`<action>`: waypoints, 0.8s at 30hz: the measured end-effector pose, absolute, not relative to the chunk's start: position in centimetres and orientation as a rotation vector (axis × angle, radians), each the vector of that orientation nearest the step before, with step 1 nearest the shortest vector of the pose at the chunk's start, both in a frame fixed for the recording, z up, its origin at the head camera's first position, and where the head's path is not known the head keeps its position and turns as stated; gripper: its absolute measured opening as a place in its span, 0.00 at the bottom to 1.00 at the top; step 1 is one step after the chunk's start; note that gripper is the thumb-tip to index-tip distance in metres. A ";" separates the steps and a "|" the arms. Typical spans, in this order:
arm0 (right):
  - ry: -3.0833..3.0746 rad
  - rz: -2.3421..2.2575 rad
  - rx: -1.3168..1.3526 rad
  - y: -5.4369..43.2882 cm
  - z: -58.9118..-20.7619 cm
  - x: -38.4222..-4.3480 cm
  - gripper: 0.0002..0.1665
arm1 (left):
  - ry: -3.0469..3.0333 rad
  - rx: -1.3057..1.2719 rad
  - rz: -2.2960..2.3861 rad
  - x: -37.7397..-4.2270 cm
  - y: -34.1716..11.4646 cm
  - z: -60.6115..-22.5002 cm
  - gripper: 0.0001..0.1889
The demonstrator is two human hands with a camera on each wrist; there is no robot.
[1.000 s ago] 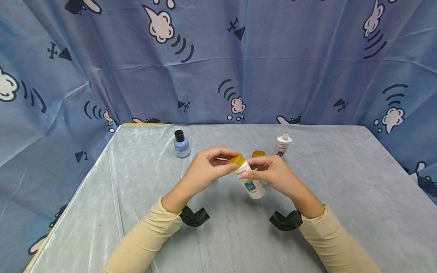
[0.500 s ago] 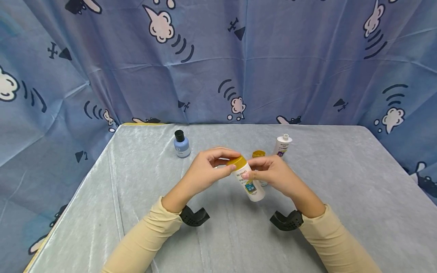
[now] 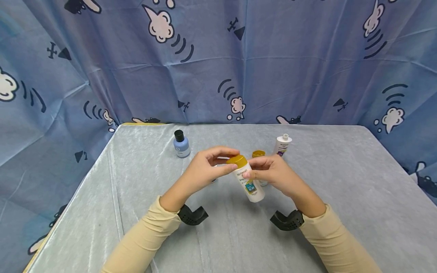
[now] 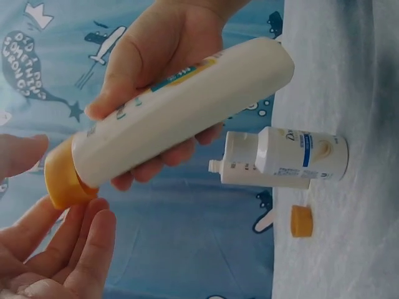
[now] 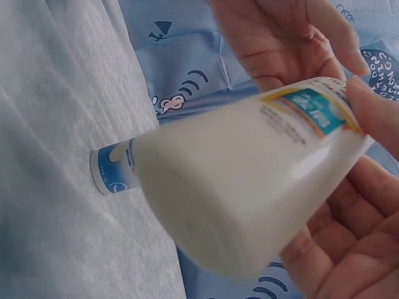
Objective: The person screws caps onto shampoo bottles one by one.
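A white bottle [image 3: 251, 186] with a yellow cap [image 3: 238, 161] is held up tilted over the table, its cap end toward the upper left. My right hand [image 3: 273, 172] grips the bottle's body, thumb on the labelled front and fingers behind it. My left hand [image 3: 208, 167] holds the cap between thumb and fingers. In the left wrist view the cap [image 4: 64, 175] sits at the bottle's end, with my left fingers [image 4: 87, 240] at its edge. The right wrist view shows the bottle's base [image 5: 199, 218] close up; the cap is hidden there.
Behind stand a blue bottle [image 3: 181, 146] with a black top and a white bottle [image 3: 283, 145] with a bare neck. A loose yellow cap [image 4: 302, 221] lies near a white labelled bottle [image 4: 305, 154]. A blue-and-white container [image 5: 114, 167] stands beyond the held bottle.
The held bottle has turned slightly, its base lower and its label facing the head camera more. My left fingers have shifted a little on the cap; the right hand has barely moved.
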State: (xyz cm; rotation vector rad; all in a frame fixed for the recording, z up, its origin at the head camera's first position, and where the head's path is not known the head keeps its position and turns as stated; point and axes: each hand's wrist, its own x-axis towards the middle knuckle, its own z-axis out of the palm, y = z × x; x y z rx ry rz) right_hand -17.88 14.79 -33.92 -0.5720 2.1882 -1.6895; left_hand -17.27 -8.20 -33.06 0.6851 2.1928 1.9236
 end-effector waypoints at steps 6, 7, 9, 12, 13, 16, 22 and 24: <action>2.182 -1.697 -0.523 14.8 -33.9 -18.0 0.25 | 2.177 0.562 1.888 -17.5 -8.3 -33.1 0.17; 2.181 -1.698 -0.521 14.8 -33.9 -18.0 0.24 | 2.186 0.560 1.881 -17.5 -8.3 -33.1 0.17; 2.180 -1.697 -0.513 14.8 -33.9 -18.0 0.24 | 2.206 0.568 1.875 -17.5 -8.2 -33.2 0.16; 2.179 -1.692 -0.508 14.8 -33.8 -18.0 0.24 | 2.219 0.593 1.878 -17.4 -8.2 -33.3 0.15; 2.178 -1.692 -0.508 14.8 -33.8 -17.9 0.23 | 2.220 0.602 1.881 -17.4 -8.2 -33.3 0.15; 2.176 -1.694 -0.519 14.8 -33.7 -17.9 0.23 | 2.233 0.638 1.880 -17.5 -8.2 -33.4 0.15; 2.163 -1.699 -0.531 14.8 -33.7 -17.7 0.23 | 2.264 0.690 1.869 -17.6 -8.2 -33.4 0.15; 2.156 -1.696 -0.532 14.8 -33.6 -17.7 0.23 | 2.272 0.704 1.866 -17.6 -8.2 -33.4 0.14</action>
